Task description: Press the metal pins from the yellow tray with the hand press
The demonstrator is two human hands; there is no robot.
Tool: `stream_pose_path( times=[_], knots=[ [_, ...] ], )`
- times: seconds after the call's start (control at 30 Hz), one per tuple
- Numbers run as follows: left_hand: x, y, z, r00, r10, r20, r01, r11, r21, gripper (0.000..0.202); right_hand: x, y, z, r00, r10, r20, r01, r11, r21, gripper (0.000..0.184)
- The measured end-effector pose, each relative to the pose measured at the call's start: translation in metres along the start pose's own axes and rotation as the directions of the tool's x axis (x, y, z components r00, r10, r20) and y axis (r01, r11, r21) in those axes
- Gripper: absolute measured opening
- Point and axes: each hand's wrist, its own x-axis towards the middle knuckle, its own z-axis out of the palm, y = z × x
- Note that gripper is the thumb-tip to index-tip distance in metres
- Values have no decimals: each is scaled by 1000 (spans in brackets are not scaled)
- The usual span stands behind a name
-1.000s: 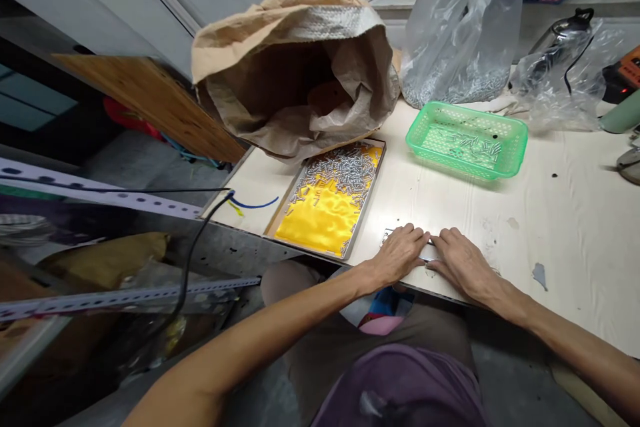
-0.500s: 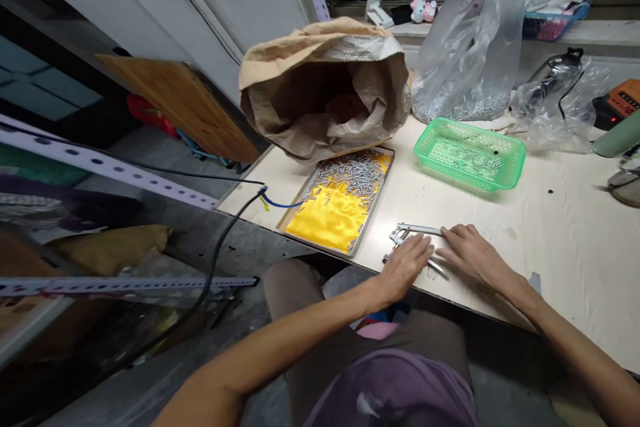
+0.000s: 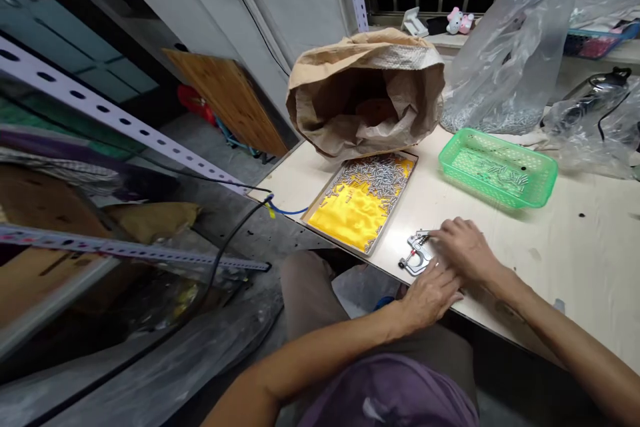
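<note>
Your left hand [image 3: 434, 291] and right hand [image 3: 466, 251] cover part of the metal tool [image 3: 420, 253]; can't tell how you grip it. Right fingers [image 3: 445, 235] blurred. Your left arm [image 3: 310, 355] runs off the bottom edge, right arm [image 3: 565, 332] off the right. Paper sack [image 3: 363, 53] hides the tray's [image 3: 393, 207] far left corner; sack's inside too dark. Metal pins [image 3: 383, 175] too small to tell apart. Blue basket [image 3: 597, 45] cut by right edge.

I log the left forearm [image 3: 335, 348] entering from near left, elbow bent; left hand [image 3: 433, 293] palm down, fingers pointing far right. Right forearm [image 3: 570, 340] slants in from near right; right hand [image 3: 465, 250] lies just beyond, fingers bent leftward, slightly blurred. I cannot confirm either grip.
</note>
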Motion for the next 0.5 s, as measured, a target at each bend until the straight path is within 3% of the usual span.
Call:
stream_pose_path(
  times=[0.07, 0.13, 0.3, 0.5],
  knots=[
    [-1, -1, 3, 994, -29, 106, 31, 999, -16, 26, 12, -24, 1, 978, -192, 75, 188, 980, 59, 19],
    [-2, -3, 5, 977, -67, 201, 74, 997, -26, 24, 23, -42, 3, 943, -294, 152, 283, 955, 93, 18],
    [1, -4, 4, 960, -99, 260, 106, 994, -13, 22, 38, -47, 10, 901, -378, 214, 356, 925, 135, 17],
    [4, -5, 3, 965, -77, 252, 78, 997, 7, 17, 33, -37, 18, 929, -356, 107, 323, 915, 240, 20]
  ],
)
